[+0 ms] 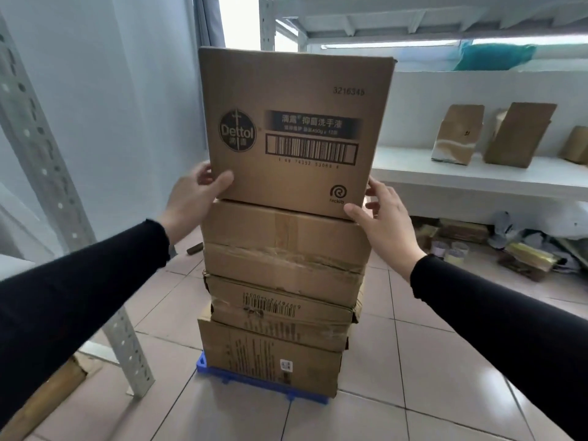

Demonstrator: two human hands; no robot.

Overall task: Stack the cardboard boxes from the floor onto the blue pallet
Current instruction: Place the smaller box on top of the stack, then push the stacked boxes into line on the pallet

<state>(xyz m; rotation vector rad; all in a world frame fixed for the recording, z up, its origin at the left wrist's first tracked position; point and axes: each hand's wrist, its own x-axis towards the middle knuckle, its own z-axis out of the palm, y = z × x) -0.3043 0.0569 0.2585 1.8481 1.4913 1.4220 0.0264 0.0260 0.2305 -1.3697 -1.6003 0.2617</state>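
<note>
Cardboard of the top box point(296, 128), stiff yet probably light, is clasped at both lower corners by the left hand point(194, 198) and right hand point(386, 218), each grip holding it atop the stack.

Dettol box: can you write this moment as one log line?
Dettol box atop stack | left hand, right hand gripping its lower corners | blue pallet underneath
</note>
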